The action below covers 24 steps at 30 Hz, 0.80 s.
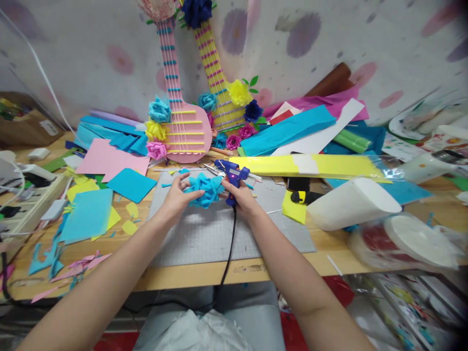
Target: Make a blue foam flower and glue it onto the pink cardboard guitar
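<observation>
My left hand (180,191) grips a blue paper flower (206,189) from the left, fingers curled round its petals. My right hand (239,195) is wrapped round the handle of a blue glue gun (231,174), whose nozzle points left at the top of the flower. The gun's black cord (229,248) runs down toward me over the grey cutting mat (204,234). Both hands are over the mat near its far edge.
Two paper guitars (185,131) with paper flowers lean on the wall behind. Coloured sheets and scraps (89,212) cover the left of the table; a yellow strip (310,165), a white paper roll (351,202) and a utility knife (305,196) lie right. Scissors (214,169) lie behind the flower.
</observation>
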{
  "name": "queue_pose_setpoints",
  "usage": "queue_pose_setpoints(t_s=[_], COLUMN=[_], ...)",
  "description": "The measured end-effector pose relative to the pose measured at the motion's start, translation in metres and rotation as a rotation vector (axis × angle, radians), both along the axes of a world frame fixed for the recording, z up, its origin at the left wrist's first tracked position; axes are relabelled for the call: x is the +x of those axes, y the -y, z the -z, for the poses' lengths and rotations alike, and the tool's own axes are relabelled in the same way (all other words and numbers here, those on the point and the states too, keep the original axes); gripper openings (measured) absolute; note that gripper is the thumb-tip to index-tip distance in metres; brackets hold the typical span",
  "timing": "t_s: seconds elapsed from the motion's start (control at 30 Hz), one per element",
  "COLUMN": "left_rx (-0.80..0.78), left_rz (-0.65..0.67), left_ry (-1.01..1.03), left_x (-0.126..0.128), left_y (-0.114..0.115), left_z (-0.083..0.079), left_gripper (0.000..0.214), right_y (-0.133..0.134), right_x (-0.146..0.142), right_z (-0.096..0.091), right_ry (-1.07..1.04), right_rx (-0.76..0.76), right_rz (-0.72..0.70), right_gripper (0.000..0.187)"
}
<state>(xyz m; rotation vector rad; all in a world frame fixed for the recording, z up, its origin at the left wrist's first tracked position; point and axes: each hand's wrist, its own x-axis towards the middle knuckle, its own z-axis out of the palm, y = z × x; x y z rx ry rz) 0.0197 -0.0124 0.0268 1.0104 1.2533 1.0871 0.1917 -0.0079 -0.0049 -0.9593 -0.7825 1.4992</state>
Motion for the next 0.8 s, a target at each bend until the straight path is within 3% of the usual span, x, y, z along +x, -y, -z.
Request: queue_pose_setpoints(t_s=[0.17, 0.37, 0.57, 0.8], left_rx=[-0.083, 0.013, 0.073, 0.222], left_rz=[0.022, -0.028, -0.062, -0.151], left_ry=[0.193, 0.090, 0.008, -0.089], left_x=[-0.003, -0.005, -0.012, -0.038], left_y=[0.000, 0.001, 0.001, -0.008], left_z=[-0.009, -0.008, -0.005, -0.001], left_gripper=[0.063, 0.073, 0.080, 0.087], right_y=[0.003, 0.007, 0.003, -0.010], right_x=[0.003, 0.002, 0.005, 0.008], right_z=[-0.006, -0.011, -0.005, 0.028], right_ry=[-0.105, -0.119, -0.040, 0.470], right_rx=[-0.030, 0.004, 0.023, 0.110], right_rz=[-0.153, -0.223, -0.121, 0.107], right_gripper=[0.046, 0.047, 0.040, 0.029])
